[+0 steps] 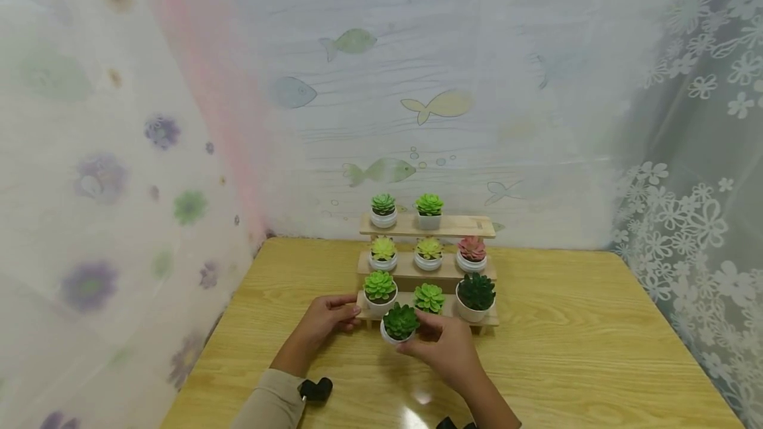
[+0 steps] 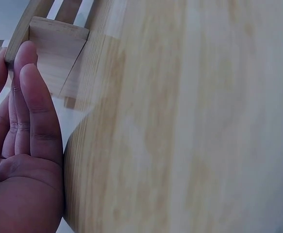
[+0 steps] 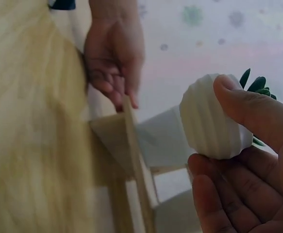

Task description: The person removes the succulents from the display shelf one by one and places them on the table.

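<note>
My right hand (image 1: pixel 448 351) pinches a small potted succulent (image 1: pixel 399 323) with dark green leaves and holds it in front of the bottom tier of a three-tier wooden plant stand (image 1: pixel 459 225). In the right wrist view, my thumb and fingers wrap the ribbed white pot (image 3: pixel 210 116), which is tilted. My left hand (image 1: pixel 324 318) grips the left end of the stand's bottom board (image 2: pixel 20 34) between thumb and fingers. Behind the held plant, a bright green succulent (image 1: pixel 429 298) stands mid-tier, its pot mostly hidden.
A dark green plant (image 1: pixel 475 293) and a light green one (image 1: pixel 379 286) flank the bottom tier. Two yellowish plants (image 1: pixel 428 251) and a pink one (image 1: pixel 472 251) fill the middle tier. Two green plants (image 1: pixel 429 207) stand on top. Patterned curtains (image 1: pixel 381 85) surround the wooden table (image 1: pixel 566 349).
</note>
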A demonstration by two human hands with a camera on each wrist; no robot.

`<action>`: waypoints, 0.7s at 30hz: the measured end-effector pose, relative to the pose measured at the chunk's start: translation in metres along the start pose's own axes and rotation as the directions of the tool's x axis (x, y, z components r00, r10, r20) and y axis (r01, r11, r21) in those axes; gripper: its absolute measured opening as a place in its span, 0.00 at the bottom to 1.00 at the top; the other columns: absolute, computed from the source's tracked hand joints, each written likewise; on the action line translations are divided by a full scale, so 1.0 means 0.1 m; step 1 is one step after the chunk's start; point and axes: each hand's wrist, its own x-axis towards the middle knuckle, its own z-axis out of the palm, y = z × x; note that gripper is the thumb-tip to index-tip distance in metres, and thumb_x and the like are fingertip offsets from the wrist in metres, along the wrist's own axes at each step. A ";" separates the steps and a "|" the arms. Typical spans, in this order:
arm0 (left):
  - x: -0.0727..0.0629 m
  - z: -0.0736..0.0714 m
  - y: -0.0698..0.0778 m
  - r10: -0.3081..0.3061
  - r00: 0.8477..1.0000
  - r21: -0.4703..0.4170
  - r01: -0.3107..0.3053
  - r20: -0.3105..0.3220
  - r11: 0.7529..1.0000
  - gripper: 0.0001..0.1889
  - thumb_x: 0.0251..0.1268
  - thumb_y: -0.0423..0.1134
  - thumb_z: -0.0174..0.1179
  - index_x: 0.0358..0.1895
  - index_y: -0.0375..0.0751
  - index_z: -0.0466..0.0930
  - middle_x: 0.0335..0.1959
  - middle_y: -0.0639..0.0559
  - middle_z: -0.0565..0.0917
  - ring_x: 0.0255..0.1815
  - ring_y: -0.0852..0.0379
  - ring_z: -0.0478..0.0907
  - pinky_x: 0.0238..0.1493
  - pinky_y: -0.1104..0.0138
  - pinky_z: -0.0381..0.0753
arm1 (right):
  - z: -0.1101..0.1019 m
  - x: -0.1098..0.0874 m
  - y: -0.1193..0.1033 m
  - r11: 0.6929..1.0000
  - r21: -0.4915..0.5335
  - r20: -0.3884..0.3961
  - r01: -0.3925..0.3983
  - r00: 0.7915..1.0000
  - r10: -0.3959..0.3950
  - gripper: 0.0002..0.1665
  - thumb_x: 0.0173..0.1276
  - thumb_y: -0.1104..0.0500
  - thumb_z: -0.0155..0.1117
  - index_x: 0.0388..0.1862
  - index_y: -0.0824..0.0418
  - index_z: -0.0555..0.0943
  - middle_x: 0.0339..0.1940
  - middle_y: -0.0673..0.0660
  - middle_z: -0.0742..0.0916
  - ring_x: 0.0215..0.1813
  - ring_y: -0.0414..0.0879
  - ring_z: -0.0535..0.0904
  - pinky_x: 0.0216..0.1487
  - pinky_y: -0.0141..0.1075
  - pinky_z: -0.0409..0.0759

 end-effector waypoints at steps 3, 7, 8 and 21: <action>-0.01 0.00 0.02 -0.008 1.000 -0.008 0.008 -0.005 1.000 0.25 0.71 0.37 0.68 0.67 0.30 0.78 0.42 0.44 0.91 0.37 0.57 0.90 0.37 0.66 0.88 | 0.12 0.02 0.06 0.999 -0.047 0.026 0.013 1.000 -0.012 0.41 0.50 0.43 0.87 0.62 0.60 0.86 0.52 0.59 0.91 0.43 0.43 0.89 0.41 0.30 0.86; -0.01 0.01 0.04 -0.013 1.000 -0.011 0.013 -0.009 1.000 0.26 0.71 0.37 0.68 0.67 0.29 0.78 0.41 0.44 0.91 0.37 0.57 0.89 0.37 0.66 0.88 | 0.27 0.05 0.13 0.998 -0.050 0.058 0.024 0.998 -0.021 0.39 0.50 0.44 0.87 0.60 0.58 0.88 0.51 0.57 0.92 0.41 0.42 0.89 0.40 0.30 0.86; -0.01 0.01 0.04 -0.015 1.000 -0.010 0.015 -0.008 1.000 0.26 0.71 0.37 0.68 0.67 0.29 0.78 0.41 0.44 0.92 0.37 0.57 0.89 0.37 0.66 0.88 | 0.31 0.06 0.14 0.999 -0.038 0.068 0.023 0.997 -0.020 0.39 0.50 0.44 0.87 0.60 0.57 0.88 0.50 0.56 0.92 0.41 0.42 0.89 0.40 0.30 0.86; 0.00 -0.01 -0.02 -0.018 1.000 -0.012 0.018 -0.004 1.000 0.27 0.70 0.40 0.69 0.68 0.32 0.78 0.41 0.44 0.92 0.39 0.56 0.91 0.39 0.66 0.88 | 0.59 0.13 0.27 1.000 0.025 0.113 0.002 0.994 -0.005 0.38 0.49 0.49 0.88 0.58 0.62 0.87 0.49 0.56 0.92 0.42 0.40 0.89 0.41 0.30 0.86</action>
